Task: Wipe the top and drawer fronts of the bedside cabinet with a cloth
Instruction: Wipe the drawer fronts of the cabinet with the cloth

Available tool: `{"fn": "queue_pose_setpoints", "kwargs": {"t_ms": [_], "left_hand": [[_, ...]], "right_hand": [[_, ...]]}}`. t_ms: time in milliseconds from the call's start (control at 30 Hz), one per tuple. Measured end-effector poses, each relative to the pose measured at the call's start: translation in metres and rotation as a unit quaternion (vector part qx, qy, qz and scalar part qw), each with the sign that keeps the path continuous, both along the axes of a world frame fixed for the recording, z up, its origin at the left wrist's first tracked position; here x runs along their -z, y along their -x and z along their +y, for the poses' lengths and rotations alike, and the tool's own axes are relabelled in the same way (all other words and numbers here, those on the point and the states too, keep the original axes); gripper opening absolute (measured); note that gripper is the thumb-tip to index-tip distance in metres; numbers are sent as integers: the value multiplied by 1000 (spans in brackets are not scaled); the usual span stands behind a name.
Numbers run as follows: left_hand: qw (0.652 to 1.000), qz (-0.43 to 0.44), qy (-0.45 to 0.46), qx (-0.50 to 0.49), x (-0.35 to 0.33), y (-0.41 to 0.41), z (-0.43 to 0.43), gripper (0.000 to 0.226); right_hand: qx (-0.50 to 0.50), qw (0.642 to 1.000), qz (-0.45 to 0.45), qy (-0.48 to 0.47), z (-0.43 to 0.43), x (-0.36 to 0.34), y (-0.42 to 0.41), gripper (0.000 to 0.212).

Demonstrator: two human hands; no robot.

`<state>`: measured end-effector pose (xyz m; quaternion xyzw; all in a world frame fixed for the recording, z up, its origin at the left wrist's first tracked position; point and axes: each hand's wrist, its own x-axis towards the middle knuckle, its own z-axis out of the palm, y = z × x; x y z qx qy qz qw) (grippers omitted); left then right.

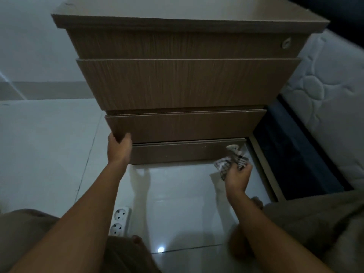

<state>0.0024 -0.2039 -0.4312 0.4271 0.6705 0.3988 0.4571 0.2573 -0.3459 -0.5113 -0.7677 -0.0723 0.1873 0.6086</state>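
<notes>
A brown wood-grain bedside cabinet (183,83) stands in front of me, seen from low down, with three drawer fronts and a base panel below them. My left hand (119,147) grips the lower left corner of the bottom drawer front (187,128). My right hand (237,177) holds a crumpled checked cloth (231,161) against the right end of the base panel (177,153), just above the floor. A small round lock (286,43) sits at the right of the top drawer front.
A white power strip (120,220) lies on the glossy white tiled floor (177,203) near my left forearm. A bed with a white quilted mattress (325,91) and dark base (295,154) stands close on the right. My knees fill both lower corners.
</notes>
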Motion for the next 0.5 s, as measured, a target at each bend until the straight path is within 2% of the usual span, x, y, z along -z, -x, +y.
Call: {"fn": "queue_pose_setpoints", "kwargs": {"t_ms": [133, 233, 367, 500], "left_hand": [[999, 24, 27, -1, 18, -4, 5, 53], [999, 30, 32, -8, 27, -6, 9, 50], [998, 54, 34, -15, 33, -7, 14, 49], [996, 78, 38, -5, 35, -5, 13, 48]], "right_hand": [[83, 996, 23, 6, 17, 3, -33, 44], [103, 995, 17, 3, 30, 6, -48, 48], [11, 995, -97, 21, 42, 8, -54, 54], [-88, 968, -217, 90, 47, 22, -51, 61]]}}
